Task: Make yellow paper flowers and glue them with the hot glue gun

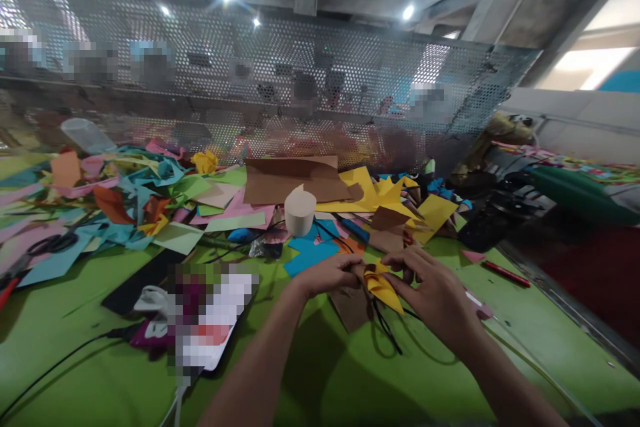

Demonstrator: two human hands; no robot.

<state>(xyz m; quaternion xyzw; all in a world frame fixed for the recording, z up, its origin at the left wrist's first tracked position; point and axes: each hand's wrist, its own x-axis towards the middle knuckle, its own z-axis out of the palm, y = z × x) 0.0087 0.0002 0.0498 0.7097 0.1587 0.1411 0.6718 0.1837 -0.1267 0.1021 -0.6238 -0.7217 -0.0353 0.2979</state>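
Over the green table, my left hand (333, 273) is closed on one side of a folded yellow paper piece (384, 288), which looks like a small paper flower. My right hand (433, 290) pinches the same piece between thumb and fingers from the other side. Some dark brown shows at its edge near my left fingertips. Beneath it lies a brown paper sheet (349, 310), partly hidden by the hands. A black cord (385, 327) hangs in loops below the yellow piece. Blue paper (313, 247) lies just beyond my left hand.
A white paper roll (300, 211) stands at the middle back. Coloured paper scraps (145, 193) heap at the left, with scissors (37, 250) in front. A phone (217, 320) and cables lie left of my arm. A red pen (506, 273) rests at the right; a perforated metal screen (280, 80) rises behind.
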